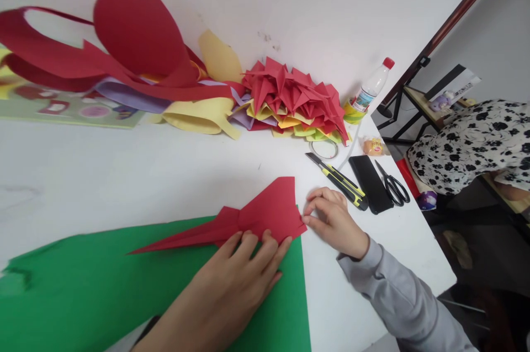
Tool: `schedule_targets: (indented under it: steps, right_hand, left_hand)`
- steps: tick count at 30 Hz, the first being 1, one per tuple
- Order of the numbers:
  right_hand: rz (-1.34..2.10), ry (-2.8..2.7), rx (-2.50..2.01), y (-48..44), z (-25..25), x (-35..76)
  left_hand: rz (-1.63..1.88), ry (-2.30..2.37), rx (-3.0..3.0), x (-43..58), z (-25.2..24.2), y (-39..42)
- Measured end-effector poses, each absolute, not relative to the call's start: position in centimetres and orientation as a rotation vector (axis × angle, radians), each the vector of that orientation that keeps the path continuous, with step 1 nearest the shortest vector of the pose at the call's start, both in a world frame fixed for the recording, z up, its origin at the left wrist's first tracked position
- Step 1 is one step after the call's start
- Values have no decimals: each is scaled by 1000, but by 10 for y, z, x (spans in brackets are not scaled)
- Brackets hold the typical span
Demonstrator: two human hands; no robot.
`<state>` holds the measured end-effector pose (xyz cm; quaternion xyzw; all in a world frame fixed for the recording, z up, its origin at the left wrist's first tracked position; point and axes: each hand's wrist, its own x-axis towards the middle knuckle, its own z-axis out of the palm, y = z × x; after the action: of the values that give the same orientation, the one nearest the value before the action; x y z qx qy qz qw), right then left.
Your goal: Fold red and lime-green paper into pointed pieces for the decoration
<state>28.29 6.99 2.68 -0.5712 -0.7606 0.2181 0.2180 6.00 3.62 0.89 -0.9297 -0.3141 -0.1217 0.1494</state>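
A folded red paper (269, 208), long and pointed at its left end and broad at its right, lies over a green sheet (124, 280). My left hand (232, 277) rests on the lower edge of its broad part, fingers stretched out and pressing down. At the paper's right end, my right hand (337, 222) pinches a small corner flap between thumb and index finger. A sleeve hides my right forearm, and the paper beneath my left fingers is hidden.
Behind lie red spiky folded papers (290, 87) and curled red strips (136, 32). On the right are a roll of tape (323, 149), a utility knife (339, 181), a black phone (370, 184), scissors (393, 184), a wrapped snack (374, 146) and a bottle (368, 90). Another person stands beyond the table edge.
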Motion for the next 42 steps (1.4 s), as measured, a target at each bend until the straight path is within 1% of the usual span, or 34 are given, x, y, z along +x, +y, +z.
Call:
schedule_targets:
  steps: [15, 24, 29, 42]
  right_hand:
    - [614, -2034, -1599, 74, 24, 281]
    - [473, -2152, -1617, 66, 29, 274]
    - [473, -2190, -1621, 66, 30, 275]
    - [479, -2160, -1612, 67, 28, 274]
  left_hand:
    - [-358, -882, -2650, 61, 8, 36]
    - [-325, -892, -2668, 61, 8, 36]
    - [-288, -902, -2707, 61, 8, 35]
    - [-390, -900, -2707, 57, 8, 34]
